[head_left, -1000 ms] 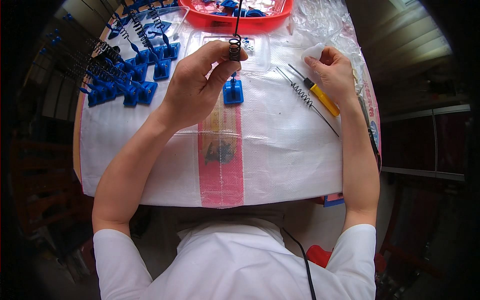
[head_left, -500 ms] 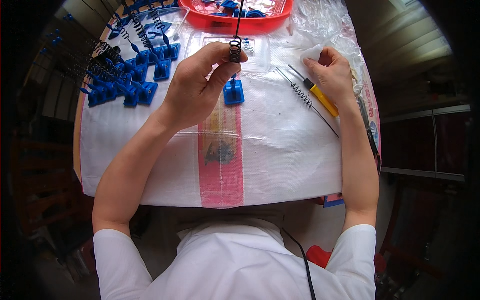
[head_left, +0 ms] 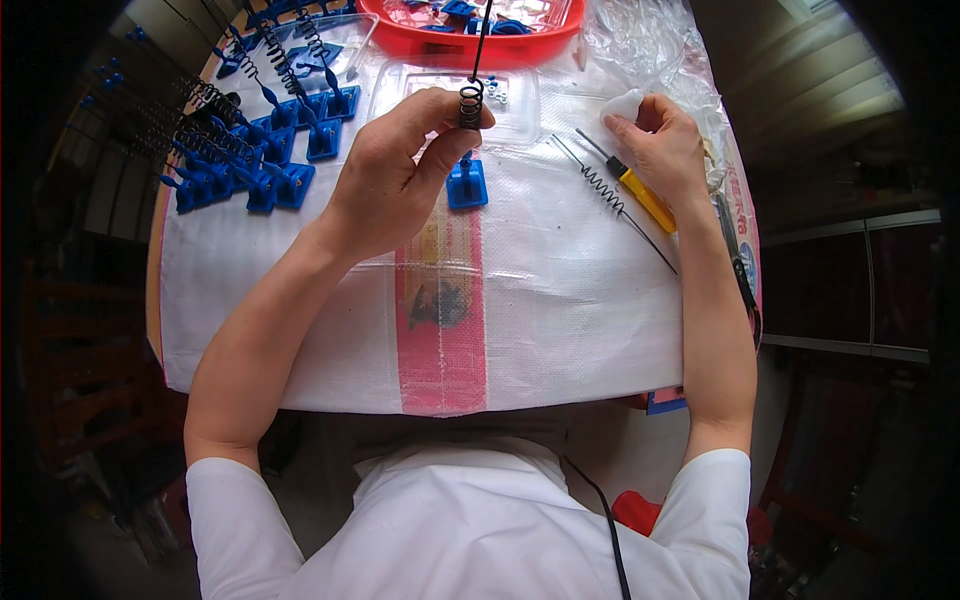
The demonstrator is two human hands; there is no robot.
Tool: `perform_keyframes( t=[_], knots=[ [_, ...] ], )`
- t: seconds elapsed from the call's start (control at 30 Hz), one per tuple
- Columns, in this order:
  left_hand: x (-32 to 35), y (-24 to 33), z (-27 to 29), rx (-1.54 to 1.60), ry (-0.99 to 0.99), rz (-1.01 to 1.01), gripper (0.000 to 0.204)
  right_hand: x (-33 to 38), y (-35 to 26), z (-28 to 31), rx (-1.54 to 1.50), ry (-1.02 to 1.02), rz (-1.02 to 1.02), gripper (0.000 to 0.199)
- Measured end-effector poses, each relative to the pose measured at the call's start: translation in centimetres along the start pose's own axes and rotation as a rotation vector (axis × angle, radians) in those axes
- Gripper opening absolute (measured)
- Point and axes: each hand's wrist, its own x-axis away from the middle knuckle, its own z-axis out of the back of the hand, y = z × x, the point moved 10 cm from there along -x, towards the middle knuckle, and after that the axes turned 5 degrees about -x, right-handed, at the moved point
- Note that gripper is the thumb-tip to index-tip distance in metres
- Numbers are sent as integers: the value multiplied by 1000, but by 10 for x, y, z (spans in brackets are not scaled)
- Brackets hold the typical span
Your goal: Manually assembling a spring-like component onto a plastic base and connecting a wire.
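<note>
The left hand point(head_left: 385, 175) pinches a black spring point(head_left: 470, 104), roughly upright above a blue base point(head_left: 466, 186) on the table point(head_left: 580, 310); the right hand point(head_left: 665, 140) grips a white piece point(head_left: 622, 106) near a yellow-handled tool point(head_left: 648, 197). A slackened left pinch might let the tall spring tip over.

The coiled spring point(head_left: 471, 102) is formed of metal wire; the blue base point(head_left: 466, 192) is moulded in glossy plastic. The white sheet point(head_left: 580, 320) is woven from faintly shiny plastic; clear film point(head_left: 645, 45) is crinkled.
</note>
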Motion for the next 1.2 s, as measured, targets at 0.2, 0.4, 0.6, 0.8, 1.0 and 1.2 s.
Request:
perform_keyframes(
  t=[0.2,0.4,0.6,0.8,1.0,1.2],
  knots=[
    [0,1,1,-23,-1,-23,16,2,-3,2,14,17,13,35],
    [1,-3,-1,-9,-14,11,16,1,-1,1,9,-2,14,40],
    [0,-2,-2,-2,-18,2,16,-1,0,8,24,-11,105,56],
    [1,-4,-2,-8,-27,18,16,5,-14,23,104,12,194,71],
    [0,-3,0,-10,-12,6,16,11,-27,37,145,18,225,79],
    [0,-3,1,-8,-21,15,17,19,-45,52,204,43,273,72]
  ],
)
